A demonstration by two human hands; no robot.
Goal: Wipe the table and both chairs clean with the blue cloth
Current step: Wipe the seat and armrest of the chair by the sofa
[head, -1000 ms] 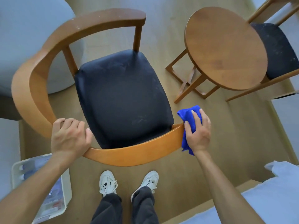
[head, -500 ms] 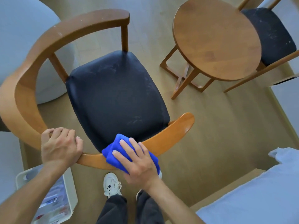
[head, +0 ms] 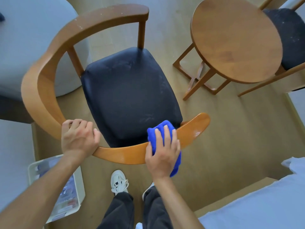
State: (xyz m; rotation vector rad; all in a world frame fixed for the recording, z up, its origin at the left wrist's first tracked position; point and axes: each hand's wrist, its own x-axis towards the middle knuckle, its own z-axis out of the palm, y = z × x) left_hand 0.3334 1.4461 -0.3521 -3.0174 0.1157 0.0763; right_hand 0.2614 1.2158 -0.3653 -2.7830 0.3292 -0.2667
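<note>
While the right hand [head: 162,152] presses the blue cloth [head: 162,129] flat-fingered onto the near chair's curved wooden rail [head: 130,154], the left hand [head: 78,138] grips that rail further along. Pale smudges on its black seat [head: 130,96] suggest wiping remains; beyond the chair, the round desk [head: 236,42] and second chair [head: 292,37] look untouched.

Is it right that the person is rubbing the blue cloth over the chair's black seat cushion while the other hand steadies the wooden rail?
Not quite. In the head view the right hand presses the blue cloth on the chair's curved wooden rail, not on the black seat cushion. The left hand does grip that rail.
</note>
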